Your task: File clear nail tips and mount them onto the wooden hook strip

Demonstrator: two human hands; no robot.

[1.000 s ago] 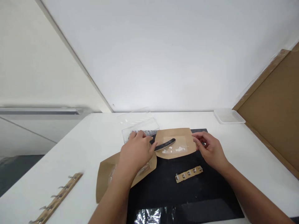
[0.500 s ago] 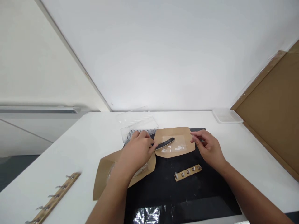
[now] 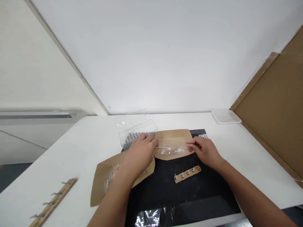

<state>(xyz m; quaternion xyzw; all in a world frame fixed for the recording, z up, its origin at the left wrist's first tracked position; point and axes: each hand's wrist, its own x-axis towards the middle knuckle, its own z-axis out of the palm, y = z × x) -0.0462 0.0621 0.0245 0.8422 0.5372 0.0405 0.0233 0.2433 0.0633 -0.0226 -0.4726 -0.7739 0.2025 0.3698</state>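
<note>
My left hand (image 3: 141, 152) is closed on a nail file (image 3: 167, 148), dark and slightly curved a moment ago, now seen as a thin edge. It points right over a brown paper tray (image 3: 174, 134) holding small white bits (image 3: 179, 150). My right hand (image 3: 204, 149) is pinched at that tray's right side; whatever is between its fingertips is too small to make out. Beneath my left forearm lies a second brown paper tray (image 3: 97, 186) with clear plastic pieces (image 3: 109, 178). In front, a cardboard strip (image 3: 187, 174) carries several round metal studs.
A black mat (image 3: 163, 192) covers the middle of the white table (image 3: 73, 151). Behind my left hand stands a clear plastic box (image 3: 138, 127). A wooden strip with metal clips (image 3: 54, 203) lies at left, a shallow translucent container (image 3: 226, 117) at back right, near a cardboard panel (image 3: 270, 104).
The nail file has turned from its dark flat face to its thin edge. My right hand has come in closer over the tray's right side. The whole view has shifted slightly.
</note>
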